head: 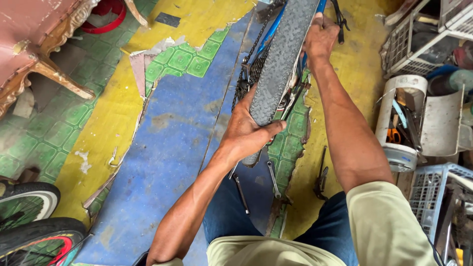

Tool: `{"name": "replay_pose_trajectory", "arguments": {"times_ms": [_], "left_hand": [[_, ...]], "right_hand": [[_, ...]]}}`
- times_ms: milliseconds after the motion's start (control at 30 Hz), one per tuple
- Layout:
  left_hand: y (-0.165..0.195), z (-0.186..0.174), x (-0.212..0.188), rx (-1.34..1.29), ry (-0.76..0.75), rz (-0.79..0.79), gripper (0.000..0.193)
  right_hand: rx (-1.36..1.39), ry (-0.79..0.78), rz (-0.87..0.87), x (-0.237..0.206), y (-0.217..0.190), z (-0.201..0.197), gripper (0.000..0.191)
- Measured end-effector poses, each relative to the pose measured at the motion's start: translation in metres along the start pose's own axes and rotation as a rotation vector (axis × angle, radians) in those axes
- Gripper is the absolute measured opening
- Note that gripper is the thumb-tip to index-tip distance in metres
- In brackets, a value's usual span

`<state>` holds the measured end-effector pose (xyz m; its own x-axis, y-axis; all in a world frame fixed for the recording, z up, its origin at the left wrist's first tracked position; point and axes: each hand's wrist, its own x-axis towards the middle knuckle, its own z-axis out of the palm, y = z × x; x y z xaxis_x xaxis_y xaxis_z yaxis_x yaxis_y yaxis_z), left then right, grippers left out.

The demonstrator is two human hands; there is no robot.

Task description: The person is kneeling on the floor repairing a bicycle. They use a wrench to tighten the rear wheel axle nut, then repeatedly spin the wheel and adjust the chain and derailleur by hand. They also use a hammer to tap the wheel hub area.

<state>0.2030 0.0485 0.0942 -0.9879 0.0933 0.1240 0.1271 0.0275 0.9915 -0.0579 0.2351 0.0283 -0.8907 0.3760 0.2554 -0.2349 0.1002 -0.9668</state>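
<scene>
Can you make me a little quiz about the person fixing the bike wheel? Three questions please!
1. True or false: the left hand grips the knobbly tyre.
2. What lies on the floor just below the wheel? A) spanners B) a hammer C) a paint can
3. Fill in: the right hand holds the bike beside the tyre, next to the ____ frame tube.

Key
1. True. The fingers wrap round the tread.
2. A. Slim metal spanners lie on the blue floor covering.
3. Blue.
</scene>
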Motion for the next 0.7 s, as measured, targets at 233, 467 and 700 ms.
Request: {"name": "replay_pose_trajectory", "arguments": {"times_ms": [233, 467, 700], "left_hand": [[-0.003, -0.008, -0.007, 0.119, 0.010, 0.060, 0.094], [-0.002, -0.002, -0.010, 0.001, -0.007, 0.000, 0.088], [0.004, -0.005, -0.007, 0.103, 0.009, -0.035, 0.092]], "right_hand": [[-0.062, -0.019, -0.085, -0.006, -0.003, 0.000, 0.041], [-0.054, -0.009, -0.181, -0.001, -0.003, -0.006, 0.039], [-0.065, -0.217, 0.169, 0.057, -0.034, -0.079, 0.027]]}}
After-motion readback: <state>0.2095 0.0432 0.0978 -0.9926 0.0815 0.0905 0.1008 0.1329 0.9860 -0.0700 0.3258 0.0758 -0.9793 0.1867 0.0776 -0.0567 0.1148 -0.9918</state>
